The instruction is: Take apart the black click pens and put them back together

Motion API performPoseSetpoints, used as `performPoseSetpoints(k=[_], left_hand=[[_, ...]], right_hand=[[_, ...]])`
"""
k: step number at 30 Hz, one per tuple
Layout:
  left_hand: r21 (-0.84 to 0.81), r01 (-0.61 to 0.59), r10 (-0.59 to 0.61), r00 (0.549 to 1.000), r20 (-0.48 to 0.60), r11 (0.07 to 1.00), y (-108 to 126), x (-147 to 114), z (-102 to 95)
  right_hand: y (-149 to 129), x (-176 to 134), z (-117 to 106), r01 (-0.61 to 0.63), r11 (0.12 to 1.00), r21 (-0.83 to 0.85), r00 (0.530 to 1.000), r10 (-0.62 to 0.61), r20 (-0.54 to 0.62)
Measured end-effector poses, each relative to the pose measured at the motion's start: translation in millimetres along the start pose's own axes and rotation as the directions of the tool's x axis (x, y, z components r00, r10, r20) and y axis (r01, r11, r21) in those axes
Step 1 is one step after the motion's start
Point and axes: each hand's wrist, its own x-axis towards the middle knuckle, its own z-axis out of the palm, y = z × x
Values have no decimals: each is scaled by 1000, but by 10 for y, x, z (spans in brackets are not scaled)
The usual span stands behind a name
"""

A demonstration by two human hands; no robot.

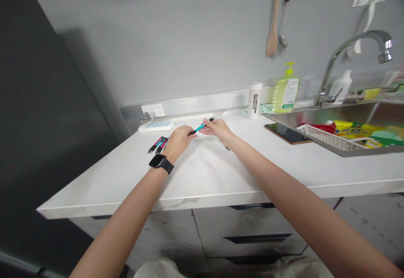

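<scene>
Between my two hands a blue-and-black pen (199,128) is held at a slant above the counter. My left hand (178,142), with a black watch on its wrist, pinches the pen's lower end. Its upper end is in the fingers of my right hand (218,130). Several red, blue and black pens (158,144) lie on the counter just left of my left hand, partly hidden by it. Beneath my right wrist a small dark tip (227,148) pokes out; the rest of it is hidden.
Behind the pens is a white power strip (157,126) near a wall socket (153,110). A white cylindrical container (255,101), a yellow-green soap bottle (285,91) and a phone (287,133) stand or lie to the right, beside the sink (350,154) with its faucet (331,65).
</scene>
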Motion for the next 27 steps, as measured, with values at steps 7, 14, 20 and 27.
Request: performPoseSetpoints(k=[7,14,20,27], left_hand=[[-117,60,-56,998,36,991,-19,2,1],[-200,70,-45,991,127,977,-25,10,14],[-109,30,-20,995,97,994,-57,5,44],[-116,51,-30,984,177,992,-133,-14,41]], right_hand=[[29,34,-43,103,993,-56,992,-98,83],[52,50,-30,214,976,-36,959,-203,198],[100,134,-81,182,980,-76,983,-183,4],[78,81,-95,170,985,4,981,-170,94]])
